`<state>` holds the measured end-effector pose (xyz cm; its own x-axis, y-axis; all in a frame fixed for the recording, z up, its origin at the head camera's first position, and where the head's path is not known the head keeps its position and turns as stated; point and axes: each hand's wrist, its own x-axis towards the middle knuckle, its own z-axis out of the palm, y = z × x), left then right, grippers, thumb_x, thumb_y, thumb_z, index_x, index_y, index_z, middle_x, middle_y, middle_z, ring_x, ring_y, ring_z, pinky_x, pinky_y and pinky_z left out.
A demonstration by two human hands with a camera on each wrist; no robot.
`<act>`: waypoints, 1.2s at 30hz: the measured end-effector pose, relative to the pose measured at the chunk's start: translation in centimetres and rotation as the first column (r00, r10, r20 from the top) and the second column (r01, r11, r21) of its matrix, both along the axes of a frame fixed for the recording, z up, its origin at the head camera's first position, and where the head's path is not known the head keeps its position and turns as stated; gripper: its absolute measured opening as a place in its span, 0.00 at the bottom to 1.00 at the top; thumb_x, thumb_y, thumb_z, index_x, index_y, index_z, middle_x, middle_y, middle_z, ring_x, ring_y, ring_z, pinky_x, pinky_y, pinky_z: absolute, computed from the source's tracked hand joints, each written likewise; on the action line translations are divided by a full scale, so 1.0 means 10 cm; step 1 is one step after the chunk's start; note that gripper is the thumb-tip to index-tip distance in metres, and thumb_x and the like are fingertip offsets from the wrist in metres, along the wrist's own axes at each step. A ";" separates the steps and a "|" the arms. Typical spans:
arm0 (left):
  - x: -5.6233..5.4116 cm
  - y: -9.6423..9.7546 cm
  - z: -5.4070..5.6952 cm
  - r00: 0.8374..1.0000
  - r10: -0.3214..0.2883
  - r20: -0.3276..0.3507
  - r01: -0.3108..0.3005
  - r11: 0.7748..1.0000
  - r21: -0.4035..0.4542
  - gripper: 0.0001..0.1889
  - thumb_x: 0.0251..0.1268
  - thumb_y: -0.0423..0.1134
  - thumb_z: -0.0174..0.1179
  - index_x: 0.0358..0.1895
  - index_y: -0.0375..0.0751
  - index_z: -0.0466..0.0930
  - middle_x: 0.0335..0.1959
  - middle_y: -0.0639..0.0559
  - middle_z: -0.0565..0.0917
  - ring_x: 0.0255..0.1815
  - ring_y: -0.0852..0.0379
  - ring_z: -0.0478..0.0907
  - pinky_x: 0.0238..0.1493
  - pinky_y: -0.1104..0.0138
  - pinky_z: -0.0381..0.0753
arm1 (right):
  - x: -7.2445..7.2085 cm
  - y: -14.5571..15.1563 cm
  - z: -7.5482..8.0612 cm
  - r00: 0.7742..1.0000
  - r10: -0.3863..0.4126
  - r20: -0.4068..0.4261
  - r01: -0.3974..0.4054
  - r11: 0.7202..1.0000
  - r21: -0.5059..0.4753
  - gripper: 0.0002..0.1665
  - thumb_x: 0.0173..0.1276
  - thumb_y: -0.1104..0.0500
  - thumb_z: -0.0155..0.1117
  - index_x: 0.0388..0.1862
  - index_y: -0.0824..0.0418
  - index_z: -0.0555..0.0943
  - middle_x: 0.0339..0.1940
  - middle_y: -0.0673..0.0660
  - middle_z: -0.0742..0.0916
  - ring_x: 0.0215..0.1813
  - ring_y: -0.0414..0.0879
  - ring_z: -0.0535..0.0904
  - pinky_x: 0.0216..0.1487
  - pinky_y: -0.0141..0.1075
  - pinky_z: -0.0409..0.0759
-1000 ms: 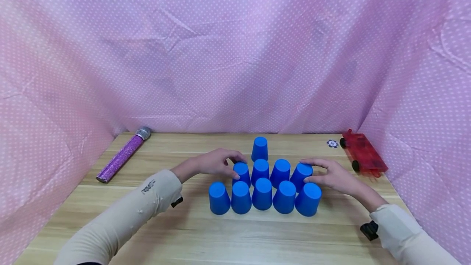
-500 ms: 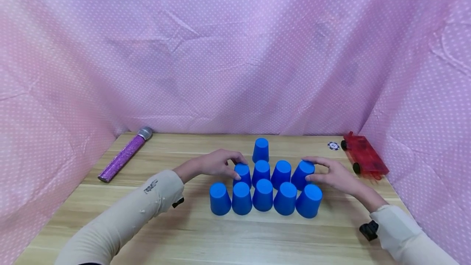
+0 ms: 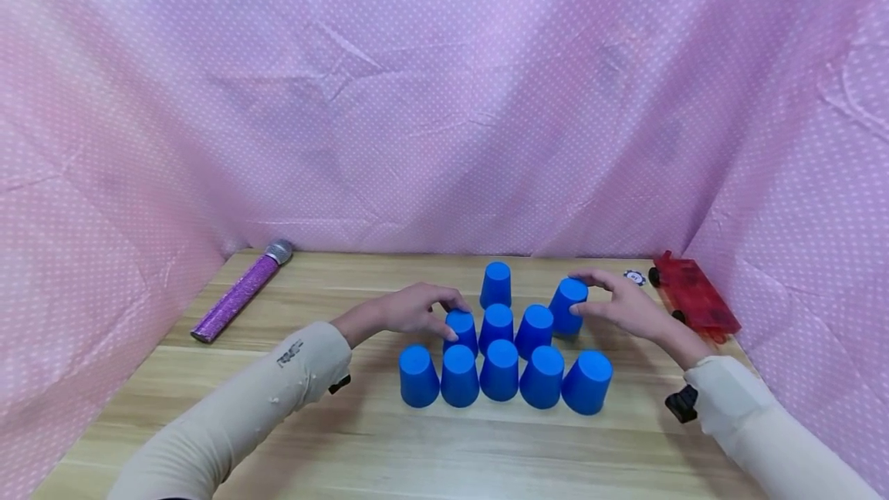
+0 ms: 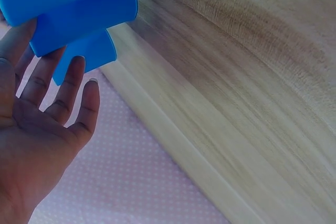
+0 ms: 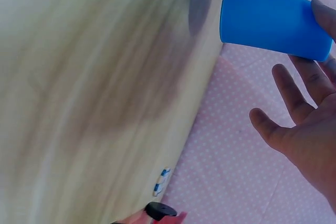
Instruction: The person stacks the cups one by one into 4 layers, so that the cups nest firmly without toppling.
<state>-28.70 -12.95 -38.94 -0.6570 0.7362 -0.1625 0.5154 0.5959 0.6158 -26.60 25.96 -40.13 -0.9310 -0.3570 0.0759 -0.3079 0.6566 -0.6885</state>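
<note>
Gripping on both sides, with one side raised

Nearest stands a row of five upturned, tapered blue plastic-looking cups (image 3: 499, 370) on the light wood-grain tabletop (image 3: 389, 454), whose near edge falls outside the head view. Just behind, the left hand (image 3: 420, 309) pinches the blue cup at the left end of the second row (image 3: 463, 322) between thumb and forefinger. Two upturned blue cups (image 3: 535, 330) stand to its right.

Farther back, the right hand (image 3: 618, 305) is clamped, thumb against fingers, on a slightly tilted blue cup (image 3: 566, 307). Its shadow lies apart from it in the right wrist view, so it seems held off the wood. Good handling here calls for a light, even pinch near the narrow closed end, the cup brought level, and a straight descent so its rim lands flat. The left pinch should steady without pushing neighbours.

Behind the second row stands a lone upturned blue cup (image 3: 495, 288); the gap between it and the raised cup is modest, so sideways moves need care. Rightward lies more room, up to the round black-and-white chip (image 3: 634, 277) and the translucent red toy vehicle (image 3: 698, 295). Far left, the glittery purple microphone (image 3: 239, 299) lies well apart. Pink dotted cloth (image 3: 444, 99) hangs beyond the far edge.
</note>
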 end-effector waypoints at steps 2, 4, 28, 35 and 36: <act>0.00 0.01 0.00 1.000 0.001 -0.007 -0.001 1.000 -0.010 0.22 0.65 0.50 0.68 0.60 0.58 0.78 0.55 0.61 0.83 0.63 0.57 0.77 0.63 0.54 0.76 | -0.05 -0.03 0.03 1.000 0.003 -0.003 -0.003 1.000 0.003 0.37 0.67 0.44 0.69 0.70 0.57 0.72 0.66 0.62 0.80 0.69 0.64 0.72 0.64 0.72 0.67; 0.00 0.01 0.01 1.000 0.001 -0.013 -0.002 1.000 -0.017 0.22 0.64 0.51 0.68 0.60 0.58 0.78 0.55 0.61 0.83 0.63 0.57 0.77 0.63 0.53 0.76 | -0.10 -0.06 0.06 1.000 0.007 -0.005 -0.007 1.000 0.009 0.36 0.67 0.44 0.69 0.70 0.56 0.72 0.66 0.63 0.80 0.70 0.64 0.72 0.64 0.72 0.66; -0.01 0.04 0.03 1.000 -0.004 -0.023 0.003 0.999 -0.040 0.22 0.63 0.50 0.69 0.60 0.56 0.78 0.55 0.60 0.84 0.64 0.55 0.77 0.65 0.51 0.76 | -0.54 -0.40 -0.02 0.994 0.074 0.074 -0.071 0.997 -0.036 0.32 0.67 0.53 0.70 0.68 0.54 0.72 0.65 0.62 0.80 0.70 0.63 0.71 0.67 0.70 0.65; 0.00 0.04 0.04 1.000 0.005 -0.024 -0.006 0.999 -0.050 0.23 0.62 0.50 0.69 0.60 0.57 0.78 0.55 0.60 0.84 0.64 0.56 0.77 0.65 0.53 0.76 | -0.56 -0.40 -0.07 0.993 0.079 0.091 -0.075 0.996 -0.045 0.33 0.67 0.53 0.70 0.69 0.54 0.70 0.67 0.63 0.79 0.71 0.65 0.71 0.67 0.72 0.64; 0.01 0.04 0.04 1.000 0.006 -0.023 -0.007 0.999 -0.050 0.23 0.62 0.50 0.69 0.60 0.56 0.78 0.56 0.60 0.84 0.64 0.56 0.77 0.65 0.53 0.76 | -0.56 -0.41 -0.08 0.993 0.081 0.090 -0.077 0.996 -0.042 0.34 0.68 0.53 0.70 0.70 0.55 0.70 0.68 0.63 0.78 0.72 0.65 0.70 0.67 0.72 0.65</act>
